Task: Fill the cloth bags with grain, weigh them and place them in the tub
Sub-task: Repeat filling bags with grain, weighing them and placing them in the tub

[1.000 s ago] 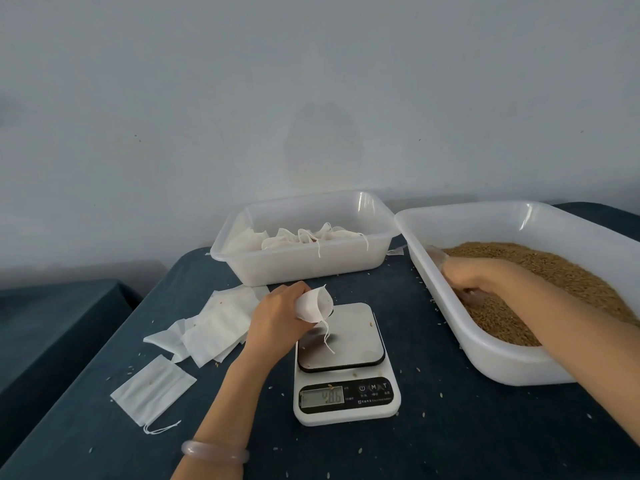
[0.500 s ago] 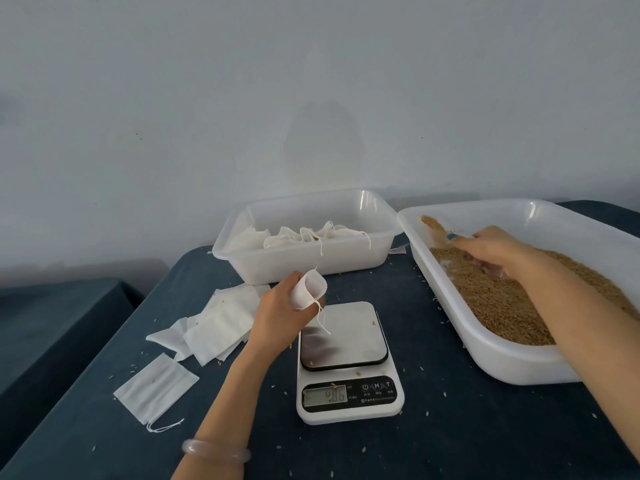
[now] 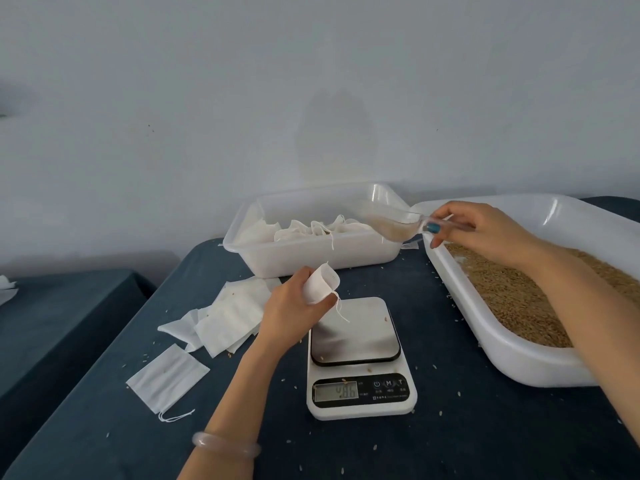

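My left hand (image 3: 294, 315) grips a small white cloth bag (image 3: 322, 282) with its mouth held open, just above the back left corner of the kitchen scale (image 3: 360, 358). My right hand (image 3: 481, 230) holds a clear plastic scoop (image 3: 391, 225) loaded with grain, lifted over the left rim of the big white grain tub (image 3: 519, 355) and pointing toward the bag. Brown grain (image 3: 512, 292) fills that tub. Behind the scale stands a smaller clear tub (image 3: 311, 258) with several filled bags (image 3: 311, 230) inside.
Several flat empty bags (image 3: 228, 317) lie in a loose pile left of the scale, and one more bag (image 3: 168, 379) lies nearer the table's front left. Loose grains dot the dark blue tabletop (image 3: 485, 427). A second dark surface (image 3: 52, 323) sits lower at the left.
My right hand has come up out of the grain with the filled scoop and swung left past the tub's rim. My left hand has raised the open bag slightly off the scale.
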`<state>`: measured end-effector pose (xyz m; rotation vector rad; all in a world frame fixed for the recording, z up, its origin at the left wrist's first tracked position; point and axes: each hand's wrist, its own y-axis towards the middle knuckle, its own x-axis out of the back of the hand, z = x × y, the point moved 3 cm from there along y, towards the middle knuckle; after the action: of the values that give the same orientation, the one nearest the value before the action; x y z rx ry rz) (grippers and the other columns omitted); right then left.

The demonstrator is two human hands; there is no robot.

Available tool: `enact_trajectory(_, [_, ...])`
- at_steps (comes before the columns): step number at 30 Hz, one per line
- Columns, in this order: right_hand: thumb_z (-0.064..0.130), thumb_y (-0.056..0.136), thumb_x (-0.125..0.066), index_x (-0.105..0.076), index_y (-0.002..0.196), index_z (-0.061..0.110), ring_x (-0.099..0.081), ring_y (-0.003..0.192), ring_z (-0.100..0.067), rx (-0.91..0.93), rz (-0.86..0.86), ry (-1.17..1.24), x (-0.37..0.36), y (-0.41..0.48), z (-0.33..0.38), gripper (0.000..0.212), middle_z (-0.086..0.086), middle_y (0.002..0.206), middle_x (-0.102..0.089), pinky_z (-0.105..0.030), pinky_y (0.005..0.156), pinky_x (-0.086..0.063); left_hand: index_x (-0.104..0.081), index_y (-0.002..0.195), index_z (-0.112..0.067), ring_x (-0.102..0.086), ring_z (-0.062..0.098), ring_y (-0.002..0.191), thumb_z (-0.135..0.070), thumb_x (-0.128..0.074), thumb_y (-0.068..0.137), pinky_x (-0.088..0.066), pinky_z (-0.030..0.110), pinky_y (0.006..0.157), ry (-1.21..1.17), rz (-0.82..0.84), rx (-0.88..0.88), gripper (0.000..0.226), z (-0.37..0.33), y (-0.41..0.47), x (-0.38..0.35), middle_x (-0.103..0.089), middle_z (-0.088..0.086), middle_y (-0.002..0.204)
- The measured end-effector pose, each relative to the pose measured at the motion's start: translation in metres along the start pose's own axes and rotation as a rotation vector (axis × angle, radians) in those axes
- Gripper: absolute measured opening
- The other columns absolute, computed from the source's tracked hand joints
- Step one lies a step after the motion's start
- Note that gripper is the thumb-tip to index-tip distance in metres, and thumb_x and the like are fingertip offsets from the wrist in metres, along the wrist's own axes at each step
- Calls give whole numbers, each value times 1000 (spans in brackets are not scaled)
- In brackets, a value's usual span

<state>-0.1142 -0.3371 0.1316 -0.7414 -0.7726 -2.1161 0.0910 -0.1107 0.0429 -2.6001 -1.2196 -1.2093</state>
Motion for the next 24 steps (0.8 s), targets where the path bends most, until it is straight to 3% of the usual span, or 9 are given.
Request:
enact_trajectory(4, [67, 73, -56, -68, 99, 42, -60, 103, 5, 107, 40, -38, -8, -2, 14, 38, 23, 100, -71, -31, 91, -43, -53, 91, -32, -57, 4, 78, -60, -52, 65, -44, 28, 59, 20, -11, 6, 38, -3, -1, 2, -61, -14, 81])
enact_trajectory(6, [72, 68, -54, -66, 95, 50, -60, 102, 2, 145, 17, -89, -11, -2, 16, 37, 25, 103, -68, -29, 90, -44, -53, 90, -32, -57, 3, 77, -63, -51, 64, -42, 25, 55, 20, -17, 27, 41, -3, -1, 4, -61, -14, 81])
enact_trajectory(8, [60, 76, -60, -66, 97, 52, -63, 99, -3, 185, -7, -183, -12, -2, 18, 24, 22, 101, -69, -29, 89, -46, -53, 90, -33, -58, 4, 77, -67, -49, 60, -42, 24, 55, 15, -29, 43, 46, -3, -1, 5, -62, -14, 82])
enact_trajectory(12, [50, 81, -60, -70, 105, 46, -64, 91, -5, 260, -32, -331, -10, -3, 21, 26, 20, 100, -70, -38, 91, -48, -51, 88, -34, -57, 3, 77, -67, -50, 61, -41, 24, 55, 24, -48, 46, 43, -2, -1, 6, -60, -16, 82])
enact_trajectory(17, [41, 90, -62, -65, 107, 52, -55, 97, -3, 354, -70, -480, -9, -2, 27, 21, 31, 89, -58, -36, 104, -28, -44, 95, -42, -52, 11, 82, -54, -65, 79, -36, 25, 60, 191, 0, -33, 29, -1, -1, 1, -57, -18, 86])
enact_trajectory(24, [45, 90, -56, -66, 115, 44, -52, 110, -14, 480, -142, -652, -9, -1, 55, 28, 17, 103, -64, -43, 114, -16, -48, 113, -36, -57, 16, 90, -53, -68, 82, -53, 34, 76, 203, 7, -106, 40, -2, -1, -5, -56, -17, 95])
